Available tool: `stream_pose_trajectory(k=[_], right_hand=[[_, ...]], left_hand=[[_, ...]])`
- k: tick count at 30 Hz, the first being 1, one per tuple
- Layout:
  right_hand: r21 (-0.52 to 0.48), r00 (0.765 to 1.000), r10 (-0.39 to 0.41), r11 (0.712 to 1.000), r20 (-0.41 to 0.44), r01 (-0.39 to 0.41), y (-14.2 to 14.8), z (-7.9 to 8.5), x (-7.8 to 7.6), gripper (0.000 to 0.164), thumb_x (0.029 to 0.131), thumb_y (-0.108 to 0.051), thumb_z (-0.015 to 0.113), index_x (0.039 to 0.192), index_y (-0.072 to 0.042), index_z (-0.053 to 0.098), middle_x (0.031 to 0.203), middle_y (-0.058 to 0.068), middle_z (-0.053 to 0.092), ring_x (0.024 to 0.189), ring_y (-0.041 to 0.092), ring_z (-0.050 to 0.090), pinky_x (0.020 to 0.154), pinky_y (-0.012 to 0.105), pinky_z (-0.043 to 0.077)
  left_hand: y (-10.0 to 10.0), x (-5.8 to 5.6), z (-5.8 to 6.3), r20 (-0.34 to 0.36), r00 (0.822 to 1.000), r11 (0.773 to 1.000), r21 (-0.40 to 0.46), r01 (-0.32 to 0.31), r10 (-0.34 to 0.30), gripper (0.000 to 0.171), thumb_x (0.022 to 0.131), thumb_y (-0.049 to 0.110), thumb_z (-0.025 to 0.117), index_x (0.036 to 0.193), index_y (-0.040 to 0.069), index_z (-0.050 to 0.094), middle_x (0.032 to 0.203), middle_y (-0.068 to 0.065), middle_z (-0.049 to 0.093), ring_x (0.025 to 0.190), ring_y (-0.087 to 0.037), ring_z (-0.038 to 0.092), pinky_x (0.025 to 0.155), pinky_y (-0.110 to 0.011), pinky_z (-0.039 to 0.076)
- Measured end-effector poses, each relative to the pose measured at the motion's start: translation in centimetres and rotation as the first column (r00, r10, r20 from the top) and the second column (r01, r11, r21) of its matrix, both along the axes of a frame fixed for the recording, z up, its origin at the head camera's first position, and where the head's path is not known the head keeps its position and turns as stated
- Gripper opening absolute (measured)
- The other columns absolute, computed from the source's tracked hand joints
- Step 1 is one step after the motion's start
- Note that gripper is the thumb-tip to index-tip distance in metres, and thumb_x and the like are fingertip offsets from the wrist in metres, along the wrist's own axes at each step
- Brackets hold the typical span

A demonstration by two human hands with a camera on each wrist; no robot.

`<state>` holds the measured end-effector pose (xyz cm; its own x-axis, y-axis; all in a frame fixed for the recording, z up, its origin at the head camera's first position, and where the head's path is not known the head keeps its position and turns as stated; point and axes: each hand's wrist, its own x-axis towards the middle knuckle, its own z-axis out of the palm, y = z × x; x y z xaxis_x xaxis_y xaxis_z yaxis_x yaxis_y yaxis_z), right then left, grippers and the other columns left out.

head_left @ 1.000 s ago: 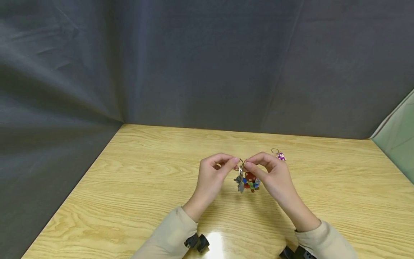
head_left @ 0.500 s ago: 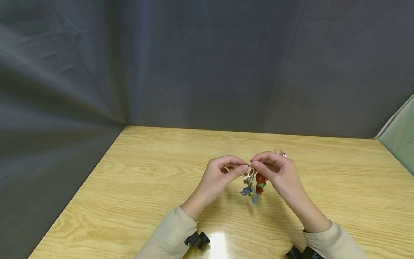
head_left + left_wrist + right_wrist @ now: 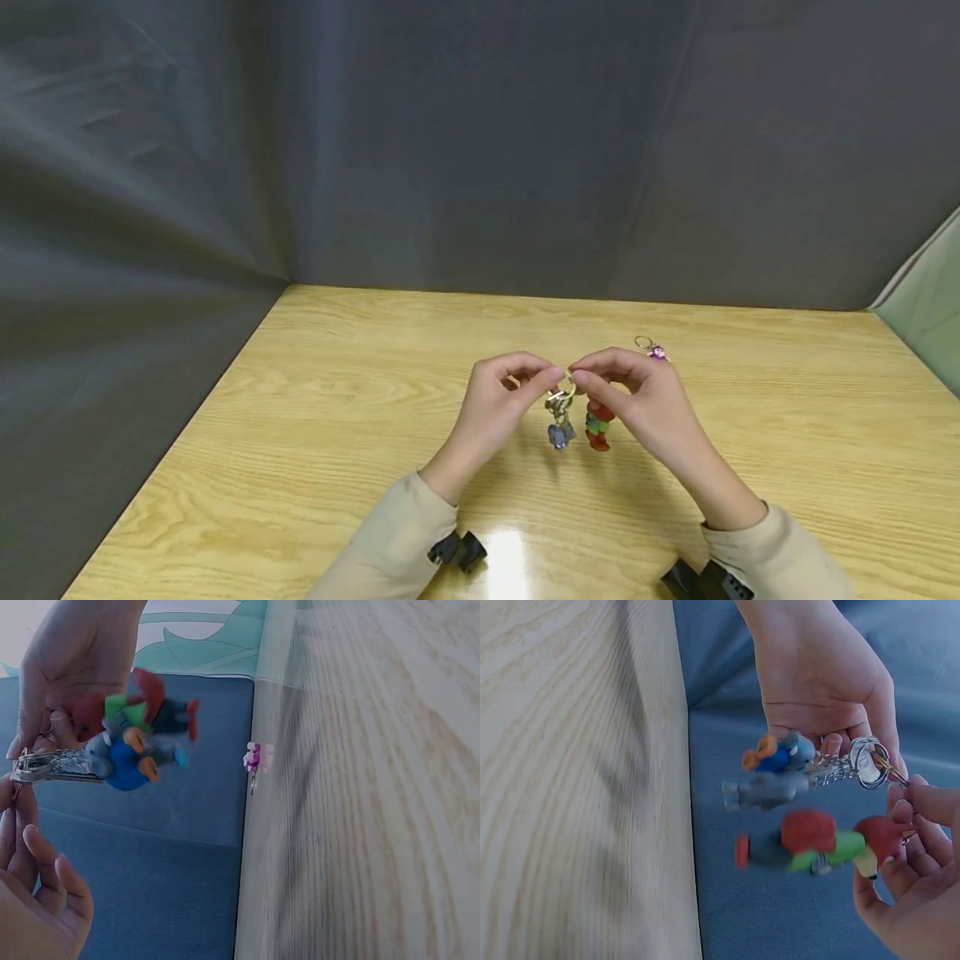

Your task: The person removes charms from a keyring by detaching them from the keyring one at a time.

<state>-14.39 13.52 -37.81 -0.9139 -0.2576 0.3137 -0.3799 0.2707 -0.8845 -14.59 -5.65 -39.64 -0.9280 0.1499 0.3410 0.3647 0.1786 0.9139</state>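
Observation:
Above the table, my left hand (image 3: pixel 491 412) pinches a gold key ring (image 3: pixel 570 387) between thumb and fingertips. My right hand (image 3: pixel 651 404) pinches at the same ring from the other side, the fingertips of both hands almost meeting. Two small grey figures hang below on silver chains; one, a blue-bodied figure (image 3: pixel 780 754) with orange feet, hangs beside a plain grey figure (image 3: pixel 766 792). A red-and-green figure keychain (image 3: pixel 599 428) dangles by my right fingers, its head close against them in the right wrist view. Fingers hide how its top is attached.
A purple-and-white figure keychain (image 3: pixel 657 353) with its own ring lies on the wood-grain table (image 3: pixel 360 383) beyond my right hand. Dark cloth (image 3: pixel 480 150) hangs behind the table and along its left side. Black wrist cameras (image 3: pixel 457 552) sit at both cuffs.
Both hands shifted slightly right, then back left, still holding the ring. The hanging figures swung and turned; the red-and-green one now hangs apart from the grey ones, which were bunched with it earlier.

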Motion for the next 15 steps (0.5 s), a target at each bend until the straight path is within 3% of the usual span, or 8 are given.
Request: stream_pose_trajectory(k=[8,13,15], right_hand=[[0.013,1.000,0.014,1.000,-0.004,-0.014,-0.20,-0.19,-0.10,0.010,0.092,-0.012,0.072,0.099,-0.005,0.073,0.079,0.003,0.069,0.059,0.018,0.059,0.056,0.030,0.051],[0.011,0.999,0.036,0.999,0.024,-0.036,-0.35,-0.20,-0.01,0.009,0.092,-0.012,0.072,0.097,-0.005,0.072,0.079,0.005,0.069,0.060,0.020,0.060,0.058,0.031,0.052],[0.013,0.998,0.041,0.999,0.049,-0.041,-0.47,-0.23,0.10,0.009,0.091,-0.013,0.073,0.096,-0.005,0.072,0.078,0.005,0.068,0.061,0.020,0.060,0.058,0.031,0.053]], left_hand=[[-0.27,0.06,-0.09,0.056,0.997,0.996,0.077,-0.051,0.047,0.019,0.092,0.022,0.071,0.093,0.004,0.076,0.084,-0.003,0.071,0.076,-0.011,0.058,0.072,-0.029,0.043],[-0.45,-0.01,-0.04,0.089,0.996,0.989,0.143,-0.043,0.031,0.021,0.093,0.018,0.070,0.095,-0.001,0.075,0.084,-0.007,0.070,0.078,-0.015,0.059,0.072,-0.029,0.044],[-0.55,-0.03,-0.15,0.101,0.995,0.985,0.170,-0.035,0.018,0.021,0.093,0.017,0.070,0.096,-0.003,0.074,0.083,-0.007,0.070,0.081,-0.022,0.060,0.073,-0.029,0.044]])
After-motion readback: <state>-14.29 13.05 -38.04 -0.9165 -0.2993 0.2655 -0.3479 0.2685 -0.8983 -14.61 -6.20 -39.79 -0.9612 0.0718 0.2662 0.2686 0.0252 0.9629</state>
